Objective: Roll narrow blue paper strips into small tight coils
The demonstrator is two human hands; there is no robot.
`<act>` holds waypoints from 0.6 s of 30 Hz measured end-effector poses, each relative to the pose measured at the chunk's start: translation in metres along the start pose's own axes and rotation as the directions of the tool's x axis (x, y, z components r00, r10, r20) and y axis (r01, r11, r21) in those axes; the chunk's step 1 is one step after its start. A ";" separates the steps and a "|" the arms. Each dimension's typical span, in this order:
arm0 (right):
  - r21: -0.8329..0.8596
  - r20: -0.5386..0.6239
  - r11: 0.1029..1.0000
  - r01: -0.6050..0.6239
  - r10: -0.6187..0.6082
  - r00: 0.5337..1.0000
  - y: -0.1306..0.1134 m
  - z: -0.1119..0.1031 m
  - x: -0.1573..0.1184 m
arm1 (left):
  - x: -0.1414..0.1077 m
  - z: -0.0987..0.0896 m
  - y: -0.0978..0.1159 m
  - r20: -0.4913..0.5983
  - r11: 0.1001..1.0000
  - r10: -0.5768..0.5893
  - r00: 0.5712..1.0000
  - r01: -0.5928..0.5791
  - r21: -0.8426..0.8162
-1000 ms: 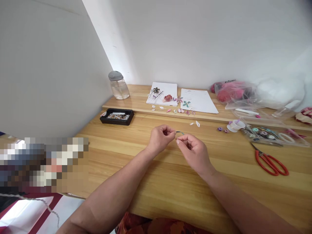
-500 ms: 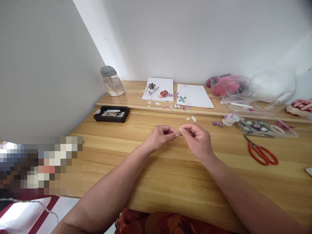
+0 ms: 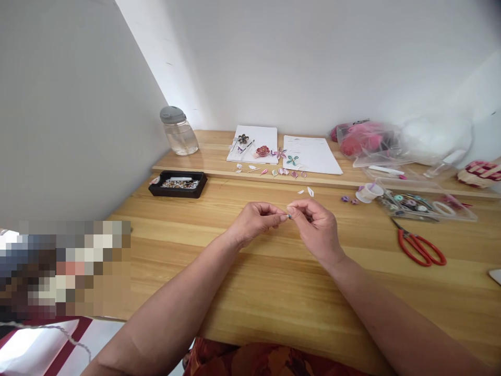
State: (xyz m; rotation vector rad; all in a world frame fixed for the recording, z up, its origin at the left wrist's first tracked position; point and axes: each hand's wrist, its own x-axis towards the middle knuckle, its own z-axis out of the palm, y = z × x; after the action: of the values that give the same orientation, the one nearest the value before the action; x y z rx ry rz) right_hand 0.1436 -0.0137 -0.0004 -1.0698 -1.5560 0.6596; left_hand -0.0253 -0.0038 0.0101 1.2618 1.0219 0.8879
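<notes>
Over the middle of the wooden table, my left hand (image 3: 259, 222) and my right hand (image 3: 316, 224) meet fingertip to fingertip. Both pinch a tiny blue-green piece (image 3: 289, 215) between thumb and forefinger; it is too small and too covered to name. Just beyond the fingers lie small white petal-shaped pieces (image 3: 310, 191). To the right of my right hand are small purple pieces (image 3: 345, 199) and a white spool (image 3: 369, 192). Red-handled scissors (image 3: 421, 247) lie farther right with their blades pointing away.
At the back left stand a water bottle (image 3: 179, 131) and a black tray of beads (image 3: 178, 192). A raised ledge (image 3: 219, 169) holds paper sheets (image 3: 311, 151), a red flower (image 3: 262, 151) and several petals. A clear box of supplies (image 3: 426, 206) and plastic bags (image 3: 368, 146) are at right.
Both hands keep their pinch in nearly the same place. The blue-green piece shows slightly more between the fingertips. The whole view has shifted a little.
</notes>
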 end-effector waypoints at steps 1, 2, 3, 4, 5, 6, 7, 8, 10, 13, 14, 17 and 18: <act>-0.006 -0.001 1.000 0.005 -0.005 1.000 0.000 0.000 0.000 | 0.000 0.000 0.000 0.003 1.000 -0.001 1.000 0.001 0.000; -0.013 -0.003 1.000 0.008 -0.008 1.000 0.000 0.000 0.000 | 0.000 0.000 -0.001 0.008 1.000 -0.001 1.000 0.001 -0.003; -0.019 -0.006 1.000 0.010 -0.011 1.000 0.001 0.000 0.001 | 0.001 -0.001 -0.001 0.013 1.000 0.000 1.000 0.000 -0.006; -0.026 -0.009 1.000 0.012 -0.012 1.000 0.000 -0.001 0.001 | 0.001 -0.001 -0.002 0.016 1.000 0.003 1.000 -0.003 -0.009; -0.033 -0.012 0.999 0.015 -0.015 1.000 0.000 -0.001 0.001 | 0.001 -0.001 -0.003 0.017 1.000 0.005 1.000 -0.005 -0.014; -0.040 -0.014 0.999 0.019 -0.019 1.000 0.000 -0.001 0.001 | 0.002 -0.001 -0.003 0.018 1.000 0.008 1.000 -0.007 -0.017; -0.046 -0.016 0.999 0.024 -0.024 1.000 0.000 -0.001 0.001 | 0.002 -0.001 -0.004 0.017 1.000 0.009 1.000 -0.008 -0.019; -0.051 -0.017 0.998 0.029 -0.030 0.999 -0.001 -0.002 0.000 | 0.002 -0.001 -0.004 0.016 1.000 0.009 1.000 -0.008 -0.019; -0.057 -0.019 0.998 0.033 -0.034 0.999 -0.001 -0.002 -0.001 | 0.002 0.000 -0.003 0.014 1.000 0.005 1.000 -0.005 -0.016; -0.055 -0.014 0.998 0.022 -0.023 1.000 -0.002 -0.001 -0.001 | 0.001 0.000 -0.002 0.004 1.000 -0.005 1.000 0.005 -0.005; -0.049 -0.007 0.999 0.015 -0.015 1.000 -0.002 -0.001 -0.001 | 0.001 0.000 -0.001 -0.002 1.000 -0.008 1.000 0.008 0.002; 0.011 0.046 0.999 -0.042 0.042 0.998 -0.002 -0.001 0.001 | 0.001 -0.001 -0.001 -0.010 1.000 0.008 1.000 -0.008 0.026; 0.045 0.075 0.996 -0.075 0.072 0.995 -0.003 -0.002 0.003 | 0.001 -0.002 -0.001 -0.005 0.999 0.022 1.000 -0.022 0.033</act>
State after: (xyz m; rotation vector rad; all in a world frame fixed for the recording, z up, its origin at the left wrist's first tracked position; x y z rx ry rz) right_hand 0.1445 -0.0126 0.0035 -1.0818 -1.5621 0.7905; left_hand -0.0268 -0.0028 0.0089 1.3015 1.0323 0.8950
